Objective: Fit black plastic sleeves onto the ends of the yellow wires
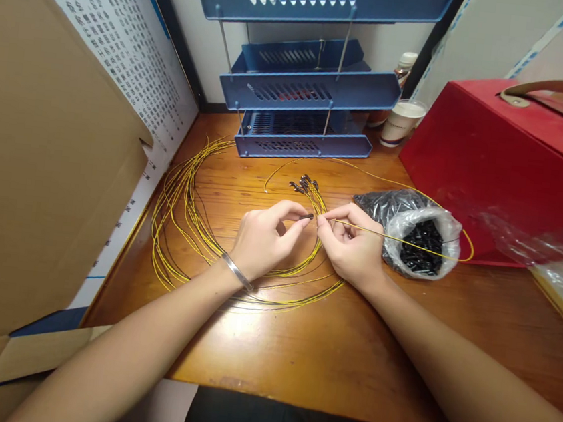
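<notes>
Between thumb and forefinger, my left hand (269,236) pinches a small black connector piece (305,217). Close beside it, my right hand (351,242) pinches the end of a yellow wire (404,241), which loops out to the right past the bag. The wire's tip and the connector nearly meet; whether they touch I cannot tell. Under and around both hands lies a large coil of yellow and black wires (172,226). Just beyond my fingers, a bunch of wire ends with black connectors (305,184) rests on the table. A plastic bag (444,265) of small black parts (423,246) stands open at right.
A blue tiered rack (303,146) stands at the back of the wooden table (266,357). Right of it are a paper cup (400,124) and a bottle. A red box (497,166) with a beige handle borders the right side, cardboard (39,165) the left.
</notes>
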Tool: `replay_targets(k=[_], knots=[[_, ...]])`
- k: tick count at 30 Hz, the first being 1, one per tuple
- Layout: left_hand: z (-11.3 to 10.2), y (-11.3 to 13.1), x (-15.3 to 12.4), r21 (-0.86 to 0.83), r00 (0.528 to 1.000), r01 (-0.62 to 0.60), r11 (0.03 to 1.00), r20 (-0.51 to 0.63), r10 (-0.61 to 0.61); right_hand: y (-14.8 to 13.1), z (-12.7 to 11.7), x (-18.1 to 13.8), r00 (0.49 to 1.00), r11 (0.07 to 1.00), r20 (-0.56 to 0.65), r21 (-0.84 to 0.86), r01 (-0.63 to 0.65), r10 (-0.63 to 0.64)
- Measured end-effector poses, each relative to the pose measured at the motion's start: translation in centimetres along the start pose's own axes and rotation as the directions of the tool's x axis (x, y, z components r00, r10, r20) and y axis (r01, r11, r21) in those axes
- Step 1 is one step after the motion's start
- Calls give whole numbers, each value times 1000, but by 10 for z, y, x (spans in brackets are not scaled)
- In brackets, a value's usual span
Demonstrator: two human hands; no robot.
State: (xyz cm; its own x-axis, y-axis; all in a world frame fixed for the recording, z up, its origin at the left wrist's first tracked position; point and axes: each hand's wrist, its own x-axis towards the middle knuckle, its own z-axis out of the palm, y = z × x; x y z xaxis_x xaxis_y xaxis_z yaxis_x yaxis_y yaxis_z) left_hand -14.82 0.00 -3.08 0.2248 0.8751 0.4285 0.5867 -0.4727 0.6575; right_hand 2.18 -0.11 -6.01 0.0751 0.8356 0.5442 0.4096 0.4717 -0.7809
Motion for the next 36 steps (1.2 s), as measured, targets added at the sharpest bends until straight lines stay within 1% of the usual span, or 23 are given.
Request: replay_targets(k=[10, 21, 28, 36], knots=[[0, 0, -1, 1, 1000, 8, 1000, 11, -8, -2, 0, 1, 1000, 1000, -7, -7, -11, 11], [0, 2, -1, -38, 999, 31, 999, 22, -30, -5, -1, 1, 998, 998, 11, -16, -55, 55], [1, 2, -1, -34, 999, 43, 998, 15, -43, -2, 0, 0, 999, 999, 3, -2, -35, 35], [1, 1, -2, -35, 999, 36, 999, 18, -35, -3, 0, 0, 999, 999, 13, 4, -50, 50]])
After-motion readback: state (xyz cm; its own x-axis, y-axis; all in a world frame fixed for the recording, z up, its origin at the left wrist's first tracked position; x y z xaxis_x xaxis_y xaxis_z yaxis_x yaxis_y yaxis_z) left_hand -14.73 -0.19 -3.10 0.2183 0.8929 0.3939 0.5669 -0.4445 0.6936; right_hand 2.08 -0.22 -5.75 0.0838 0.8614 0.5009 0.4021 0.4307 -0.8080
